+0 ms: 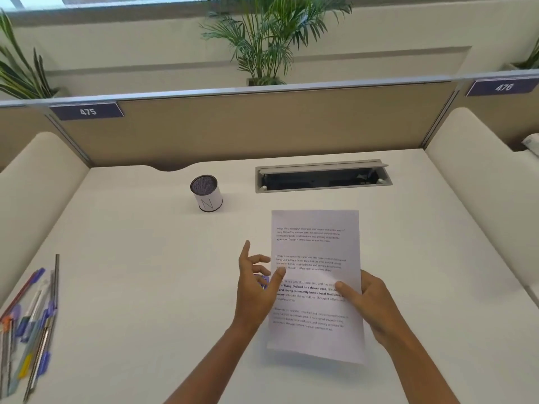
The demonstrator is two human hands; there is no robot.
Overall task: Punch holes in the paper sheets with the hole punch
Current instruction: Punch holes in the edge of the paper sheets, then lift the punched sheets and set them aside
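White paper sheets (316, 249) with printed text are held above the desk, near the middle right. My right hand (370, 307) grips their right edge, thumb on top. At the sheets' left edge is my left hand (255, 287), its thumb touching the paper and its fingers spread apart. A small purple object (264, 282), perhaps the hole punch, peeks out between my left hand and the paper; most of it is hidden.
A cylindrical mesh pen holder (206, 193) stands at the back centre. A cable tray opening (323, 177) is at the back right. Several pens (32, 325) lie at the left edge. Partition walls enclose the white desk (145, 272).
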